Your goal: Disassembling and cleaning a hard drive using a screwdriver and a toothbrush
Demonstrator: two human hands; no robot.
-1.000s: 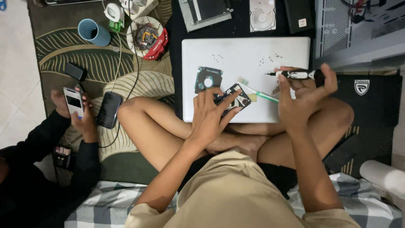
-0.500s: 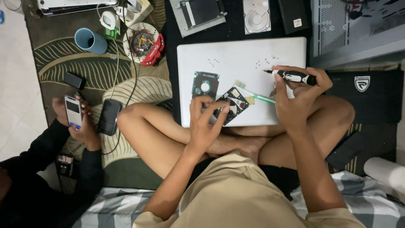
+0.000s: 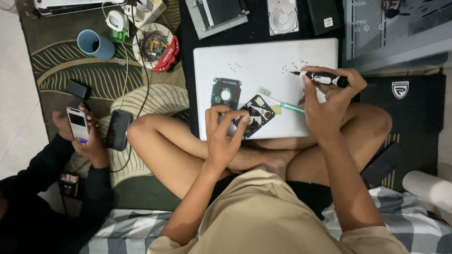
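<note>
My left hand [image 3: 225, 129] pinches the opened hard drive [image 3: 253, 115] on the white laptop [image 3: 263, 61], while my right hand [image 3: 332, 101] grips the screwdriver [image 3: 322, 78], tip toward nine o'clock, mid-disassembly.

— Any screens?
— A lit phone screen [image 3: 77, 123] at far left, held by another person; a dark phone [image 3: 117, 130] lies just beside it.
— Labels?
— A small white label [image 3: 328, 22] on the black box up top; a white shield logo [image 3: 400, 89] on the black mat, right.

Blue cup [image 3: 95, 44] on patterned rug [image 3: 61, 66] (top left), 1 black phone [image 3: 118, 130] nearby.
</note>
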